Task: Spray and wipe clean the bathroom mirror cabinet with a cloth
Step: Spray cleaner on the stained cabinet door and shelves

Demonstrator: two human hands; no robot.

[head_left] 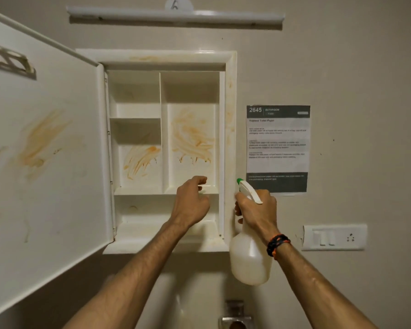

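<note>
Holding the spray bottle [249, 257] upright in the right hand [256, 210], fingers wrapped round its neck, with the green nozzle tip [239, 181] just beside the right edge of the cabinet [230, 138] frame. The bottle's long axis runs vertical, and the nozzle looks aimed up and left, so the stained back panels sit up-left of the grip. The left hand [192, 203] is nearer the inside, right at the front edge of the middle shelf [140, 190] near its right end, fingers loosely curled; can't tell if it has anything in it. No cloth that I can see. Count: one bottle, one open door [45, 150] swung left, and three big orange smears: one on the door and two on the back panels above the middle shelf. I'd guess spraying comes next.
</note>
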